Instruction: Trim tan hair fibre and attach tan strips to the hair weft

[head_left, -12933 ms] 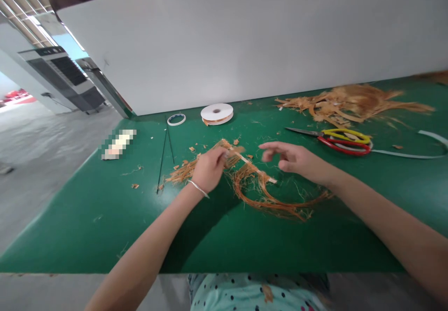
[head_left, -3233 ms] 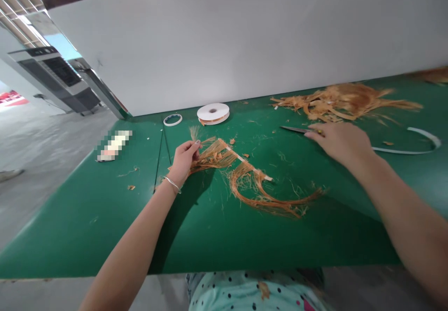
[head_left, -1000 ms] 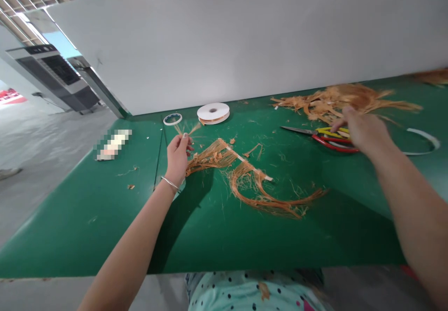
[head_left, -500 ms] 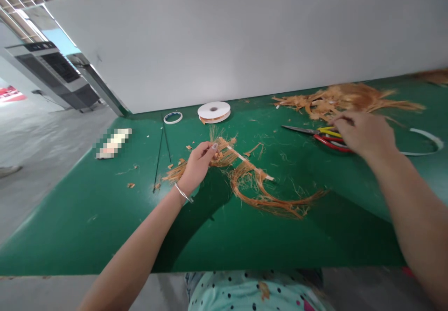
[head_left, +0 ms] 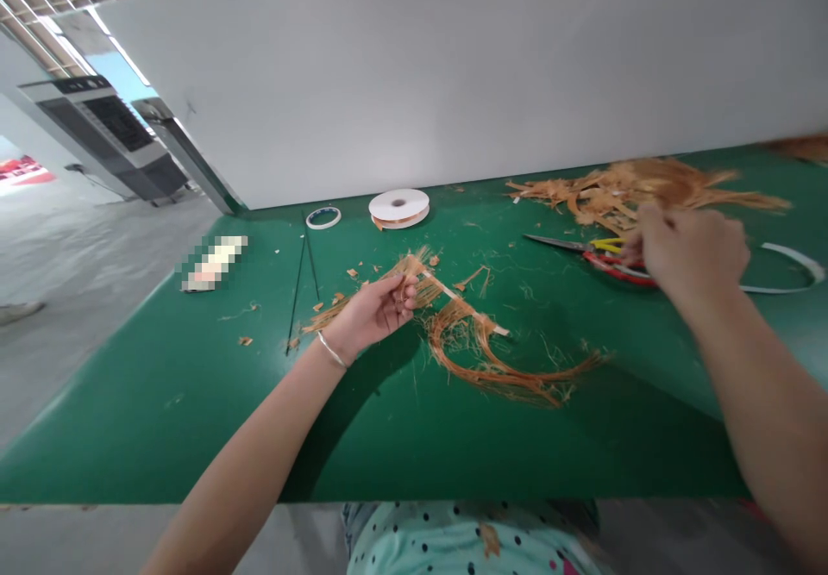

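Observation:
My left hand (head_left: 381, 308) is closed on a bundle of thin orange-brown fibres (head_left: 410, 270), its palm turned partly up and its fingers curled. A white strip (head_left: 441, 285) runs from beside those fingers down to the right, with more fibre around it. Below it a long curved hank of the same fibre (head_left: 511, 378) lies on the green table. Over the handles of scissors (head_left: 601, 252), which are red and yellow, is my right hand (head_left: 695, 247). It is blurred, and its fingers partly cover the handles; their grip does not show clearly. The dark blades point left.
A ribbon spool (head_left: 399, 207) and a white tape ring (head_left: 323, 217) stand near the white partition (head_left: 453, 66). Thin dark rods (head_left: 296, 290) lie to the left. Loose fibre (head_left: 647, 183) is heaped behind the scissors, and a white band (head_left: 793, 260) curves at right.
My left hand has turned its palm upward, still at the fibres. My right hand has shifted slightly right and lower over the scissors handles. The scissors stay in place.

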The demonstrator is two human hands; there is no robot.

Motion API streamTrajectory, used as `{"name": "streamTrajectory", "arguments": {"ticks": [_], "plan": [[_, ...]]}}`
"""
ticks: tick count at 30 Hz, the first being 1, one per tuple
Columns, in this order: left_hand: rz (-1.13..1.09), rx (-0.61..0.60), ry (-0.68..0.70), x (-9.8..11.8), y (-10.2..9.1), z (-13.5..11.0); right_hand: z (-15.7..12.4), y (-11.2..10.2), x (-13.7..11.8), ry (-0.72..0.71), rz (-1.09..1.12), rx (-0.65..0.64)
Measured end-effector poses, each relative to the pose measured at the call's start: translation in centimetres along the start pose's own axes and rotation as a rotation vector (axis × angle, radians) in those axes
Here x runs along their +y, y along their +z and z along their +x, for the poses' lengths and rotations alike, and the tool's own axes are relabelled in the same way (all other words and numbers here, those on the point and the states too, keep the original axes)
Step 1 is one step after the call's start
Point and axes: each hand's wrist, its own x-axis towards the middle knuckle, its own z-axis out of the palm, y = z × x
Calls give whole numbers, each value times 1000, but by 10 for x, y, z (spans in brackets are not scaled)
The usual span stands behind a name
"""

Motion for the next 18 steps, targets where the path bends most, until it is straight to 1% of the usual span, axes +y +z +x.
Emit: {"name": "streamTrajectory", "arguments": {"ticks": [2,3,5,7,9,10,11,12,13,14,15,16,18], "plan": [[-4,6,10,0,-1,1,-2,-3,-4,95,-110,-32],[16,9,41,0,-1,0,-2,-3,-5,112,-145,-34],[80,19,114,0,-1,-1,-4,-4,-7,70,-183,-39],[146,18,163,0,0,-2,-3,-5,-7,72,-211,-59],[190,-2,183,-2,1,-1,-2,-5,-6,76,-238,-54],[204,-12,184,-3,1,0,-1,-4,-5,41,-241,-22],[218,-20,182,-4,2,1,-1,-3,-5,-35,-227,26],[233,-22,177,-5,3,3,-2,-2,-6,-152,-188,80],[252,-22,166,-7,4,4,-4,-1,-9,-301,-124,118],[275,-26,150,-8,7,6,-8,1,-13,-468,-52,127],[304,-39,126,-9,10,8,-14,3,-21,-639,12,102],[339,-64,94,-10,14,10,-20,5,-30,-802,64,45],[425,-145,15,-10,24,15,-37,10,-54,-1075,68,-92]]}}
